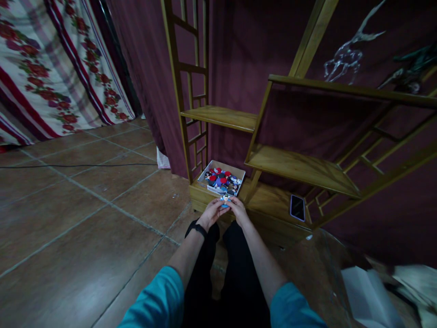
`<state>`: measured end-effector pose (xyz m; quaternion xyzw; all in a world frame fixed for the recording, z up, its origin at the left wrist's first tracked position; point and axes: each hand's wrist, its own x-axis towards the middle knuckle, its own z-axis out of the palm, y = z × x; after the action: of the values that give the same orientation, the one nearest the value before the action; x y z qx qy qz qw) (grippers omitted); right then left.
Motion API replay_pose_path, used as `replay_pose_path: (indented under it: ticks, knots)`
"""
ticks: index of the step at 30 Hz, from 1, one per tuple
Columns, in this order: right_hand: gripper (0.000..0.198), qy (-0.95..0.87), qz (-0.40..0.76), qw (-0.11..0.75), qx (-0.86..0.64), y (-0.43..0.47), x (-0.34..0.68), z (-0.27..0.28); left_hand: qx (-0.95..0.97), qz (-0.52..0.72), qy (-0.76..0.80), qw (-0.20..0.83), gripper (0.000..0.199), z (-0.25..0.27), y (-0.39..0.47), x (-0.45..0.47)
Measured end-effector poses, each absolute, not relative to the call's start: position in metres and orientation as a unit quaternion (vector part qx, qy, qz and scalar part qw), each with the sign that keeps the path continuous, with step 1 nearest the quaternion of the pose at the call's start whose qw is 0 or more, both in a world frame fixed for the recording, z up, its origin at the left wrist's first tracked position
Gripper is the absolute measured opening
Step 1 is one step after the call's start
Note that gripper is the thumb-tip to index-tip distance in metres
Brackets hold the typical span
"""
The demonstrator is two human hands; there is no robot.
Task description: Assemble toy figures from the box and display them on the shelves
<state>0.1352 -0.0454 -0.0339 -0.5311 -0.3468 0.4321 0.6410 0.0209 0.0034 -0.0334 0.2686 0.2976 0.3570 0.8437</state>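
Observation:
Between my two hands is a small blue and white figurine (225, 199), too small to make out in detail. My left hand (212, 212) pinches it from the left, with a dark band around that wrist. From the other side, the fingers of my right hand (238, 209) are closed on it too. Just beyond my hands, a shallow white box (241, 175) sits on the low wooden shelf. Inside it lie many small pieces (223, 180) in red, blue, black and white, some of them round.
A phone (297, 207) lies on the bottom shelf to the right. The wooden shelf unit (221, 116) rises in front of me, with a clear deer figure (344, 57) higher up. A black cable (78, 165) crosses the tiled floor at left. A white box-like object (370, 296) is at lower right.

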Motion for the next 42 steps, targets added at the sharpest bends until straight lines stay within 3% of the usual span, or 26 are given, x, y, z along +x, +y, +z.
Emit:
replay_pose_path:
  ticks: [31, 42]
  knots:
    - [0.019, -0.324, 0.417, 0.651, -0.545, -0.038, 0.141, -0.051, 0.272, 0.358, 0.293, 0.844, 0.012, -0.036, 0.005, 0.022]
    - [0.029, -0.313, 0.430, 0.657, -0.534, -0.037, 0.141, -0.051, 0.271, 0.358, 0.304, 0.840, 0.014, -0.037, 0.006, 0.023]
